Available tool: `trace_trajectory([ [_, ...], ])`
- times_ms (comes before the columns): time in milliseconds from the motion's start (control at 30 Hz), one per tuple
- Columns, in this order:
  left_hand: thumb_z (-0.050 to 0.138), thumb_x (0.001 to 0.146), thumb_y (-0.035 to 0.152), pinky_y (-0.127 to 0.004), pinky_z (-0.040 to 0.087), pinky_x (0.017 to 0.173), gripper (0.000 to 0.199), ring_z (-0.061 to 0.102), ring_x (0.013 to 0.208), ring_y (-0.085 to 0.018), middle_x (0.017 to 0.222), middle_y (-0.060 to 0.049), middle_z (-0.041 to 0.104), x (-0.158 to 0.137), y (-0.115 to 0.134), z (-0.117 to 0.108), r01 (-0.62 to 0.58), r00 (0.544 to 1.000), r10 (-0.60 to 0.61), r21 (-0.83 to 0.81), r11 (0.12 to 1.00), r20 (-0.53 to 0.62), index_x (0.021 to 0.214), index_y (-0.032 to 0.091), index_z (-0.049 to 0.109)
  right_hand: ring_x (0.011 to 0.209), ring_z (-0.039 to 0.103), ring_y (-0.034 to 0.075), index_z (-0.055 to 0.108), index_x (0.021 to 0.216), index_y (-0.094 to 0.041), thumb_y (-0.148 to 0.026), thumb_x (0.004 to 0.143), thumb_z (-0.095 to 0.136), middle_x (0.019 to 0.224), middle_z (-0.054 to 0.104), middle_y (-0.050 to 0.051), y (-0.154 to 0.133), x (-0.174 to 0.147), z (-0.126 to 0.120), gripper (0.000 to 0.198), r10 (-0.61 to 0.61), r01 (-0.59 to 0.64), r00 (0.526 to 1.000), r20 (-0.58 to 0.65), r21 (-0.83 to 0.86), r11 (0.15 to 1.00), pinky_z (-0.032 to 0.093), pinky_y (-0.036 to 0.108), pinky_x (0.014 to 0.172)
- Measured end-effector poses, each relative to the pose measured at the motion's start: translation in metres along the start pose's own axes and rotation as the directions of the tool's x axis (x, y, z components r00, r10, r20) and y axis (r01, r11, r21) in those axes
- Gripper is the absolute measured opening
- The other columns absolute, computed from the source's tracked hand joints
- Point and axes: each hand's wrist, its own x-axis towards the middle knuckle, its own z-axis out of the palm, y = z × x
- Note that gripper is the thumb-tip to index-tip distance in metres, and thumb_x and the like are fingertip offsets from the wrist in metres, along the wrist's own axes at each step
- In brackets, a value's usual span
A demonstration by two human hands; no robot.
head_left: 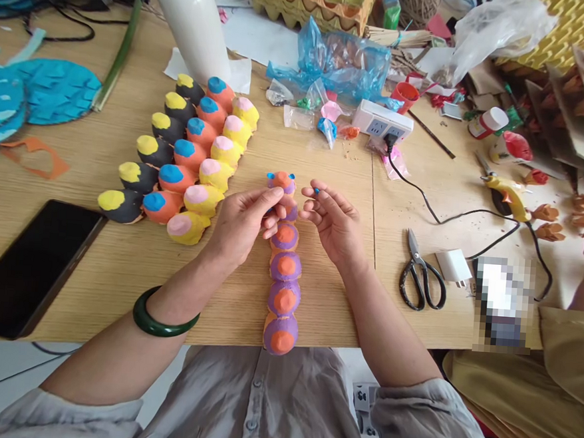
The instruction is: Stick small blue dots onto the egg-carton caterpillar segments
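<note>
A purple egg-carton strip (285,267) with orange clay spots lies lengthwise before me. Two small blue clay pieces (291,177) stick out at the sides of its far end. My left hand (244,222) is closed over the left edge of the strip, thumb against fingers; a trace of blue shows beneath, too hidden to name. To the right of the strip, my right hand (336,223) pinches a tiny blue clay bit (316,191) between thumb and fingertips. Rows of painted egg-carton strips, black with yellow (149,150), orange with blue (186,155) and yellow with pink (216,172), lie left.
Scissors (422,271), a white charger (453,265) and a power strip (383,120) with a cable lie right. A black phone (33,267) is at left, a white bottle (195,29) behind the strips. Clay packets (299,117) lie farther back. Another person's sleeve (570,345) is at right.
</note>
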Motion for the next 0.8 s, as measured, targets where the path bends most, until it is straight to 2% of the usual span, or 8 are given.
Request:
trace_trajectory([
  [100, 0.083, 0.083, 0.040, -0.018, 0.032, 0.040, 0.027, 0.042, 0.049, -0.005, 0.066, -0.001, 0.060, 0.000, 0.000, 0.001, 0.009, 1.000, -0.009, 0.019, 1.000, -0.007, 0.073, 0.014, 0.077, 0.079, 0.075, 0.010, 0.077, 0.104, -0.023, -0.038, 0.084, 0.087, 0.102, 0.083, 0.000, 0.000, 0.001, -0.001, 0.027, 0.023, -0.023, 1.000, -0.020, 0.018, 1.000, 0.069, 0.026, 0.077],
  [200, 0.083, 0.082, 0.039, -0.018, 0.031, 0.040, 0.028, 0.042, 0.048, -0.005, 0.067, -0.001, 0.060, -0.001, 0.000, 0.002, 0.003, 1.000, -0.003, 0.011, 1.000, -0.013, 0.071, 0.014, 0.076, 0.069, 0.071, 0.009, 0.075, 0.097, -0.022, -0.041, 0.078, 0.092, 0.089, 0.080, -0.002, -0.003, 0.001, 0.002, 0.031, 0.053, -0.052, 0.999, -0.013, 0.052, 0.997, 0.066, 0.021, 0.066],
  [333, 0.079, 0.084, 0.040, -0.018, 0.026, 0.039, 0.029, 0.037, 0.046, -0.004, 0.067, -0.001, 0.057, -0.001, 0.002, 0.002, -0.004, 1.000, 0.004, 0.017, 1.000, -0.005, 0.070, 0.014, 0.075, 0.051, 0.056, 0.006, 0.070, 0.084, -0.021, -0.054, 0.073, 0.093, 0.068, 0.068, -0.007, -0.007, -0.001, 0.009, 0.042, 0.096, -0.096, 0.995, -0.006, 0.031, 0.995, 0.058, 0.019, 0.051],
  [500, 0.080, 0.081, 0.037, -0.019, 0.023, 0.040, 0.020, 0.030, 0.046, -0.005, 0.060, 0.004, 0.050, -0.002, -0.001, -0.002, -0.027, 0.999, 0.026, 0.056, 0.998, 0.027, 0.082, 0.017, 0.082, 0.041, 0.042, 0.005, 0.063, 0.073, -0.021, -0.070, 0.077, 0.084, 0.055, 0.056, -0.009, -0.008, -0.005, 0.014, 0.053, 0.108, -0.109, 0.994, -0.016, -0.072, 0.991, 0.052, 0.021, 0.044],
  [600, 0.083, 0.082, 0.036, -0.020, 0.031, 0.045, 0.023, 0.037, 0.050, -0.006, 0.066, 0.002, 0.061, -0.004, -0.003, -0.005, -0.119, 0.993, 0.114, 0.188, 0.975, 0.040, 0.098, 0.020, 0.086, 0.040, 0.045, 0.006, 0.063, 0.069, -0.021, -0.072, 0.079, 0.082, 0.052, 0.054, -0.009, -0.005, -0.008, 0.016, 0.055, 0.067, -0.066, 0.998, 0.003, -0.151, 0.986, 0.048, 0.021, 0.042],
  [667, 0.084, 0.083, 0.036, -0.021, 0.037, 0.051, 0.024, 0.045, 0.055, -0.008, 0.071, 0.001, 0.067, -0.006, -0.004, -0.005, -0.199, 0.980, 0.186, 0.304, 0.932, 0.071, 0.102, 0.021, 0.088, 0.041, 0.050, 0.006, 0.062, 0.067, -0.021, -0.071, 0.080, 0.082, 0.053, 0.056, -0.007, -0.003, -0.010, 0.016, 0.055, 0.022, -0.019, 1.000, 0.010, -0.218, 0.976, 0.044, 0.021, 0.042],
  [800, 0.087, 0.081, 0.031, -0.023, 0.043, 0.059, 0.021, 0.048, 0.057, -0.010, 0.060, 0.004, 0.059, -0.008, -0.005, -0.003, -0.319, 0.947, 0.297, 0.437, 0.841, 0.121, 0.100, 0.023, 0.089, 0.043, 0.053, 0.007, 0.060, 0.063, -0.021, -0.072, 0.083, 0.079, 0.053, 0.059, -0.006, -0.004, -0.014, 0.018, 0.058, -0.043, 0.039, 0.999, -0.006, -0.317, 0.947, 0.039, 0.021, 0.042],
])
